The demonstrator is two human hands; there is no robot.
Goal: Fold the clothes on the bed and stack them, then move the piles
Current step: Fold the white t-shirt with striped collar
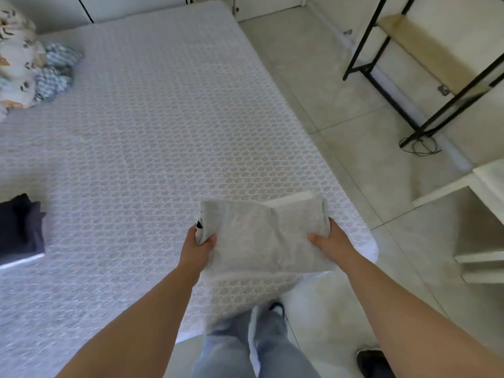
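I stand at the bed's (141, 137) near right corner, holding a folded pile (261, 236) above it — my left hand (199, 246) on its left edge, my right hand (331, 242) on its right. Another folded stack (20, 230) lies far left; unfolded clothes (32, 69) sit far back-left — shelving (425, 66) stands right.

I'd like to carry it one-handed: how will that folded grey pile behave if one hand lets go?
The folded grey pile is soft cloth, so the unsupported side would probably droop. The left hand and right hand grip opposite edges, which suggests it needs both. It looks light, yet the layers could slide apart.
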